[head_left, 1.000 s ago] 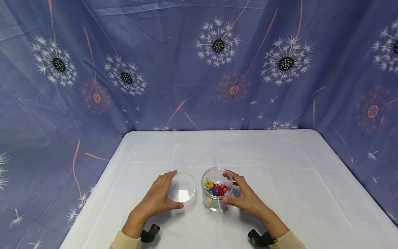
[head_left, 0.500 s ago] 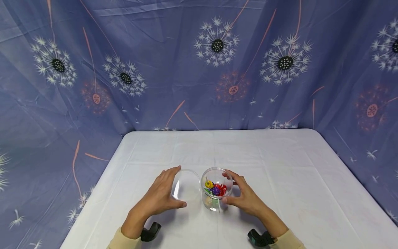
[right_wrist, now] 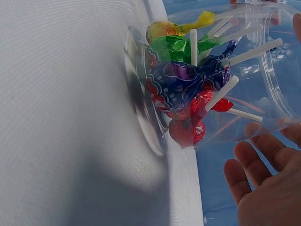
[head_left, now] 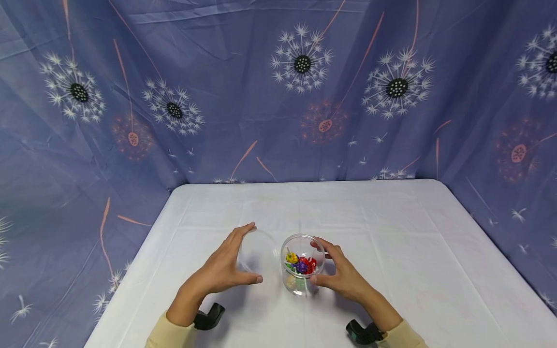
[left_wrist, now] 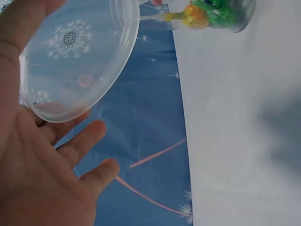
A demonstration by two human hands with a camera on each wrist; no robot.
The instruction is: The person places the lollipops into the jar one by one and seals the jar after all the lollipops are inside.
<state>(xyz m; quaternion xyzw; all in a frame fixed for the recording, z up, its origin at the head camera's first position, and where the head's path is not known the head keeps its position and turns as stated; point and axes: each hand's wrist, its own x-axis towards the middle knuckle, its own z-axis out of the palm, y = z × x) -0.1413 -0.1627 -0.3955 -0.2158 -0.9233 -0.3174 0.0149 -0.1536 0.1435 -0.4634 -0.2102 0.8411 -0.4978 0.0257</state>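
My left hand (head_left: 219, 268) holds a clear round lid (left_wrist: 127, 56) by its edge between thumb and fingers. The lid is tilted, raised above the table and just left of a clear plastic jar (head_left: 303, 235). That jar stands upright on the tabletop, its top uncovered. Around its right side, the thumb and fingers of my right hand (head_left: 341, 275) grip the wall. Several wrapped lollipops (right_wrist: 178, 84) with white sticks lie inside, in yellow, green, purple and red. Part of the jar's far wall is hidden by the right fingers in the head view.
A white cloth covers the table (head_left: 374, 217). Behind and at both sides hangs a blue curtain (head_left: 243, 121) with dandelion prints. Each wrist wears a black camera mount (head_left: 210, 316).
The left hand has raised the lid slightly, and the lid has tilted from nearly flat to steeper. The right hand and the jar have stayed in place.
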